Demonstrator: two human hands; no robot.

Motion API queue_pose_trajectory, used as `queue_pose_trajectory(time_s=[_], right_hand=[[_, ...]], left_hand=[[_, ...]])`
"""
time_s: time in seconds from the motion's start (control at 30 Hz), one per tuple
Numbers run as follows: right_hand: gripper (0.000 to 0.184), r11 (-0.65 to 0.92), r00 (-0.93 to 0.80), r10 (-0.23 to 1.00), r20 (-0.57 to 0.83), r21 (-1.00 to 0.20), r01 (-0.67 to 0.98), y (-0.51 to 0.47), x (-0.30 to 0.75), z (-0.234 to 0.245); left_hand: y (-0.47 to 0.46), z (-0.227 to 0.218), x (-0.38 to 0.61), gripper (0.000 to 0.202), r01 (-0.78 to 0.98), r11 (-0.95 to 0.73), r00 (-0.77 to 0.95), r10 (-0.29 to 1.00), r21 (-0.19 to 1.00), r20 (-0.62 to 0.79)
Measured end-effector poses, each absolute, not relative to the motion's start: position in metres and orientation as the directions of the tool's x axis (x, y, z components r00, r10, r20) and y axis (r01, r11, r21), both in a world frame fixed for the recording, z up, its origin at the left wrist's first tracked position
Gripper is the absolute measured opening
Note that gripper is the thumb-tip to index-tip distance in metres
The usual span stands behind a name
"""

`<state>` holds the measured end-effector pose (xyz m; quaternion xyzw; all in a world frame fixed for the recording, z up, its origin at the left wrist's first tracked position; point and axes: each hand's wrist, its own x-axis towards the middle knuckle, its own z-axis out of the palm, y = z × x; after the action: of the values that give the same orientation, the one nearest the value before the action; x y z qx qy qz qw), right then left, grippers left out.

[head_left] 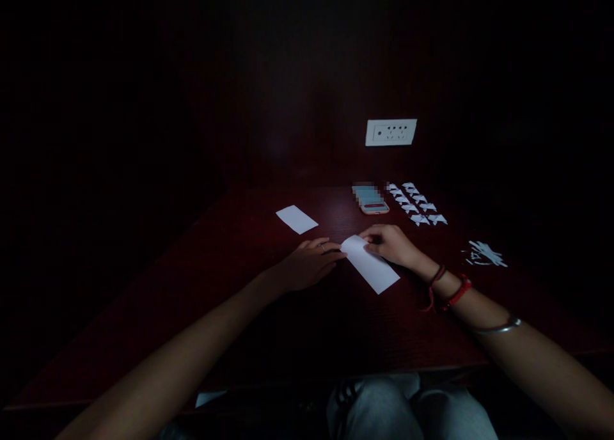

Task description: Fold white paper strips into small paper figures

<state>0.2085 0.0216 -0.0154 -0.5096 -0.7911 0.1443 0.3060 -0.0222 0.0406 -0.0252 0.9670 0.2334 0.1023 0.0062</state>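
A white sheet of paper (pixel 377 272) lies slanted on the dark red table, its far end slightly curved. My left hand (pixel 311 261) reaches in from the left with its fingers stretched out, the tips touching the sheet's far left corner; a ring shows on one finger. At the sheet's far right edge, my right hand (pixel 391 243) pinches the paper, thumb on top and the other fingers curled behind. A second white piece of paper (pixel 297 219) lies flat beyond my left hand.
A phone (pixel 371 200) lies behind my right hand. Several small folded paper pieces (pixel 419 219) stand in two rows beside it. Thin paper scraps (pixel 487 253) are heaped at the right. A wall socket (pixel 391 132) sits above the dark table (pixel 230 337).
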Motion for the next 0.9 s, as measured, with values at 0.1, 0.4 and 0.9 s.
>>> queue_pose_trajectory(time_s=[0.1, 0.4, 0.9], right_hand=[[0.026, 0.631, -0.498, 0.772, 0.397, -0.38, 0.676, 0.014, 0.209, -0.012], [0.027, 0.769, -0.686, 0.639, 0.347, -0.267, 0.582, 0.006, 0.211, -0.014], [0.025, 0.767, -0.604, 0.632, 0.485, -0.28, 0.577, 0.006, 0.209, -0.035]], left_hand=[[0.04, -0.026, -0.022, 0.033, 0.46, -0.886, 0.867, 0.462, 0.058, 0.186], [0.041, -0.022, -0.026, 0.035, 0.459, -0.885, 0.875, 0.465, 0.074, 0.135], [0.039, -0.023, -0.025, 0.042, 0.5, -0.859, 0.833, 0.511, 0.108, 0.212]])
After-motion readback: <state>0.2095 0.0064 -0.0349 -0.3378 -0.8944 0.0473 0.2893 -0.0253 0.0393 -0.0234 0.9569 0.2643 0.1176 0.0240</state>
